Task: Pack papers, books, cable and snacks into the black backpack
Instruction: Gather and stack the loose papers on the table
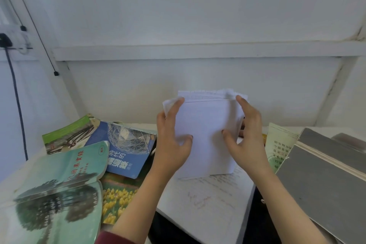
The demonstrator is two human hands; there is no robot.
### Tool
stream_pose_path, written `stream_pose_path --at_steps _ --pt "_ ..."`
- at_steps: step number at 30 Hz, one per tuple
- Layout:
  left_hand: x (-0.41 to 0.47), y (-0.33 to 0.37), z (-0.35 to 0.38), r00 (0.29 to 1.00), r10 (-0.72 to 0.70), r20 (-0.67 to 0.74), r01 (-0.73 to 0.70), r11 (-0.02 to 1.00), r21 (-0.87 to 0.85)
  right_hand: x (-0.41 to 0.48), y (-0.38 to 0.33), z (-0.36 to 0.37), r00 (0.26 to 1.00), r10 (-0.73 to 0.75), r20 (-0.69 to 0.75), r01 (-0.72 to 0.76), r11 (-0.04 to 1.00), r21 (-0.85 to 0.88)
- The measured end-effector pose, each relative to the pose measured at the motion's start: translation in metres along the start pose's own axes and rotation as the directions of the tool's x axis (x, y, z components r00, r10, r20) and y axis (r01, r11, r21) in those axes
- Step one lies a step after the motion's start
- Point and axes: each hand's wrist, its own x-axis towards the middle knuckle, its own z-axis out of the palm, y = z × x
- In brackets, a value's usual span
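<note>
Your left hand (172, 141) and right hand (246, 138) both grip the upright paper stack (206, 125), centre frame. Lower left: teal book (65, 166), blue book (126, 150), Chinese titles. Right: grey books (316, 184).

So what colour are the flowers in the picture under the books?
Yellow, on green. The flowers show best in the head view.

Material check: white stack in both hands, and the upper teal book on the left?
White stack: looks like plain matte paper; thin loose sheets, ragged uneven top edges. Upper teal book: probably paperback, coated card cover; faint sheen, the cover bows instead of lying flat.
</note>
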Motion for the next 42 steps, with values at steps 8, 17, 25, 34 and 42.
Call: stream_pose_path --at_steps 8,17,25,34,42 --pt "0.011 0.014 0.000 0.999 0.046 0.009 -0.046 0.999 0.015 0.011 -0.010 -0.007 0.992 -0.089 0.092 0.102 0.984 -0.148" --pt "-0.001 0.000 -0.003 0.992 -0.015 -0.122 0.018 1.000 0.025 0.002 -0.002 0.002 0.989 -0.065 0.133 0.072 0.996 -0.046" --pt "-0.015 -0.019 -0.002 0.975 -0.167 -0.149 0.140 0.974 -0.176 -0.020 0.013 0.017 0.992 -0.065 0.106 0.069 0.997 -0.041" --pt "0.000 0.004 0.003 0.937 0.232 -0.262 -0.182 0.963 0.199 -0.009 0.010 0.019 0.970 -0.217 -0.107 0.203 0.971 -0.128" --pt "-0.014 -0.005 0.020 0.959 0.096 -0.267 -0.064 0.990 0.126 -0.025 0.025 0.017 0.984 -0.173 -0.047 0.168 0.982 -0.082"
